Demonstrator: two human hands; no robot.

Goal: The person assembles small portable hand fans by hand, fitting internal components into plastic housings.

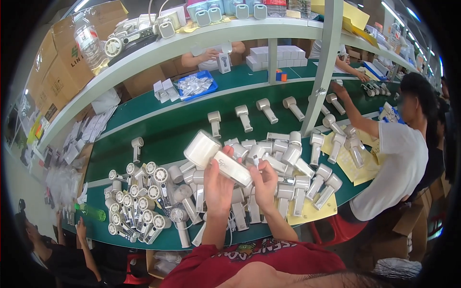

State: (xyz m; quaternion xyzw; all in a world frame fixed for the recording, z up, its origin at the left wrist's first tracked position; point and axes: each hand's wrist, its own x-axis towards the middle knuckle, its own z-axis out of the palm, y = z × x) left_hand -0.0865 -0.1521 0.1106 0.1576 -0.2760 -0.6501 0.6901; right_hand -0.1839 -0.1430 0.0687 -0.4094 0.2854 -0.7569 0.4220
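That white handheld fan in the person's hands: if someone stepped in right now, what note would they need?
Left hand: grip closed on the handle of the white handheld fan, held above the table with its head up and to the left.
Right hand: grip on the lower end of the same handle.
On the green table: a heap of similar fans right behind the hands, and a cluster with open grilles to the left. Single fans lie spaced out further back.
Done: one fan picked up.
Left: the fan in hand is not yet set down; the heap remains.
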